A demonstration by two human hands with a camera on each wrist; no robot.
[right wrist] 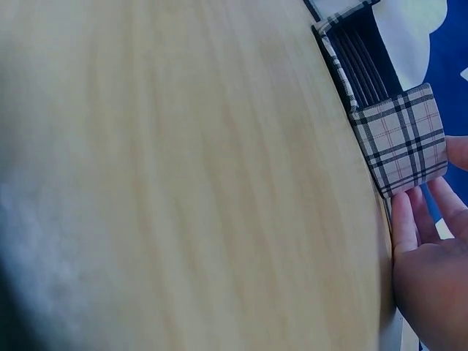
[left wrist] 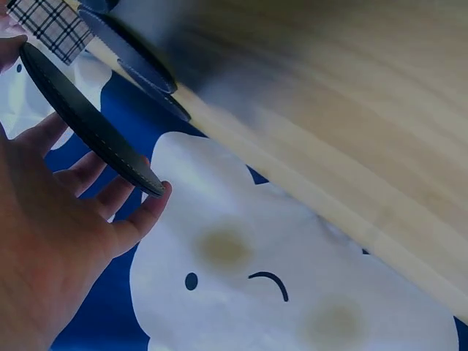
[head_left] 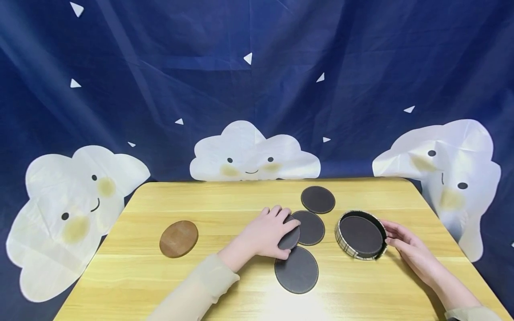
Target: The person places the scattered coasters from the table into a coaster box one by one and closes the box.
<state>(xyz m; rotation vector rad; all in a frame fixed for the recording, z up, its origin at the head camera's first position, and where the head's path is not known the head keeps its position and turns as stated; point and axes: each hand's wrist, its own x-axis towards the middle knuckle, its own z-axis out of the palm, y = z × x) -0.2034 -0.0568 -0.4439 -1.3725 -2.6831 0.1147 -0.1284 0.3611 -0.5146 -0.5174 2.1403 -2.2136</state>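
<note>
My left hand [head_left: 266,234] grips a round black coaster [head_left: 290,237] by its edges, thumb on one side and fingers on the other. In the left wrist view this held coaster [left wrist: 86,121] appears edge-on, tilted. Two black coasters, one to its right [head_left: 313,228] and one nearer me [head_left: 299,273], lie by that hand. On the right, a round plaid coaster holder [head_left: 344,244] stands on the table with black coasters inside. My right hand [head_left: 413,252] holds its right side between thumb and fingers. Several stacked coasters [right wrist: 360,69] show through the holder's side opening.
A brown round coaster [head_left: 179,239] lies at the left of the wooden table [head_left: 249,294]. Another black coaster [head_left: 318,199] lies near the far edge. Behind the table hangs a dark blue curtain [head_left: 225,89] with white clouds.
</note>
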